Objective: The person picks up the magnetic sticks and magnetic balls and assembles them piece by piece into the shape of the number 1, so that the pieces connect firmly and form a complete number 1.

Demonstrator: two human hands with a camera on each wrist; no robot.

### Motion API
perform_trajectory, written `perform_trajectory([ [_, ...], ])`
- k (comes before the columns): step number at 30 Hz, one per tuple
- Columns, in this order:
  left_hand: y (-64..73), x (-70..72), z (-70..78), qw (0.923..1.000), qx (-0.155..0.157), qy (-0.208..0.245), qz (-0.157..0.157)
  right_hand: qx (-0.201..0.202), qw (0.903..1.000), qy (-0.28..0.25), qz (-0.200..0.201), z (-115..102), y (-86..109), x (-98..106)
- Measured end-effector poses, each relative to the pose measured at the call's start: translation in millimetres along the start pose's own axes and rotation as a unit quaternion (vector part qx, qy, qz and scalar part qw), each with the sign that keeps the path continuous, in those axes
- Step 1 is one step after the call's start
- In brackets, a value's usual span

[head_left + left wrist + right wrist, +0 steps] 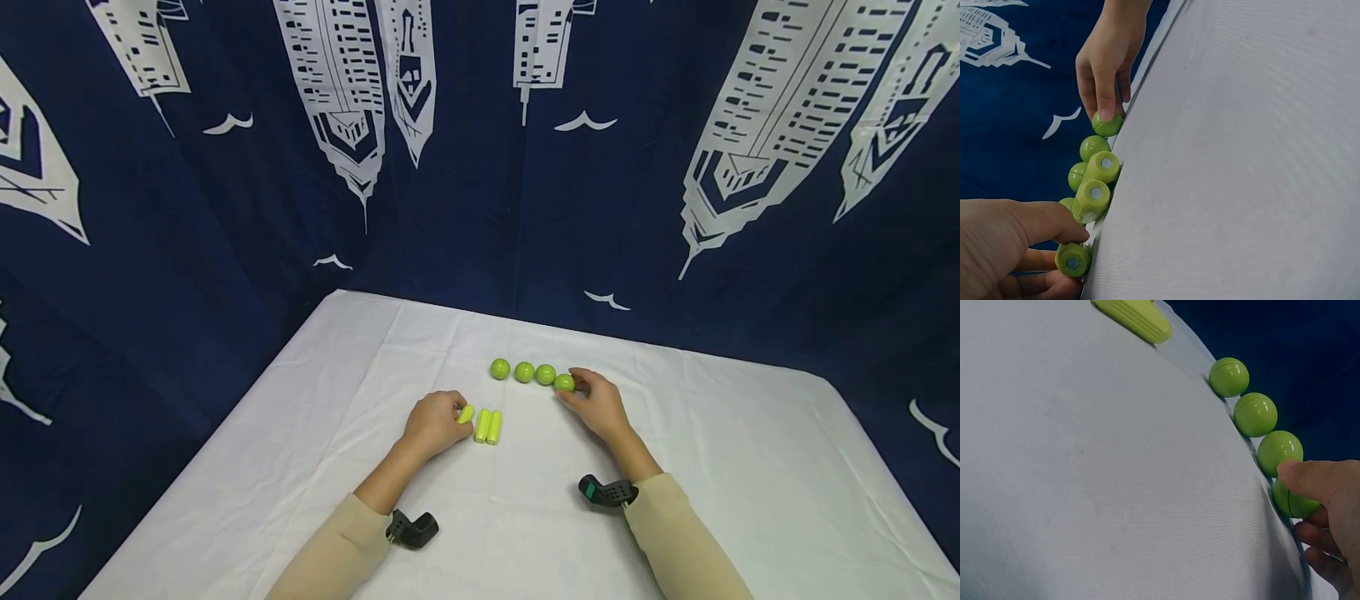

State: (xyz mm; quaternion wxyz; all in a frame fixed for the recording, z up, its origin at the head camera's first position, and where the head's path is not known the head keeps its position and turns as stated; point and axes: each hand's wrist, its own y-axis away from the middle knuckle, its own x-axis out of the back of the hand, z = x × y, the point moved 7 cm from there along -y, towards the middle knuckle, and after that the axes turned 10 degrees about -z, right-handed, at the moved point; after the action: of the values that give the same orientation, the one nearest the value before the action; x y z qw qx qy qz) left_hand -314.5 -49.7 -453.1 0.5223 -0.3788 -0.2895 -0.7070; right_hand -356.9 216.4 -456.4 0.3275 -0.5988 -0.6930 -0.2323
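Observation:
My left hand [435,425] pinches a short yellow-green rod [1073,262] between thumb and fingers. The rod's faceted end, with a silvery disc in it, faces the left wrist camera. Just right of it, two similar rods [487,426] lie side by side on the white cloth. Farther back, several shiny green balls [524,372] form a row. At the right end of that row, my right hand [600,404] holds the last ball [1293,500] between thumb and fingers. This ball sits close against its neighbour [1280,453]; the leftmost ball [500,368] stands slightly apart.
A white cloth [712,467] covers the table. Behind it hangs a dark blue curtain [480,225] printed with white buildings and birds. Black wrist devices [414,530] are worn at the cuffs of both beige sleeves [678,533].

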Motion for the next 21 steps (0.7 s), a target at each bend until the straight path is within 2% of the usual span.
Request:
perform_trajectory([
  [10, -1.1, -1.2, -2.1, 0.9999, -0.004, 0.007, 0.01, 0.008, 0.9999, 0.0, 0.006, 0.2, -2.0, 0.0],
  [21, -3.4, 1.7, -3.3, 0.9977, -0.006, 0.066, 0.016, 0.001, 0.9993, -0.024, 0.031, 1.4, 2.0, 4.3],
])
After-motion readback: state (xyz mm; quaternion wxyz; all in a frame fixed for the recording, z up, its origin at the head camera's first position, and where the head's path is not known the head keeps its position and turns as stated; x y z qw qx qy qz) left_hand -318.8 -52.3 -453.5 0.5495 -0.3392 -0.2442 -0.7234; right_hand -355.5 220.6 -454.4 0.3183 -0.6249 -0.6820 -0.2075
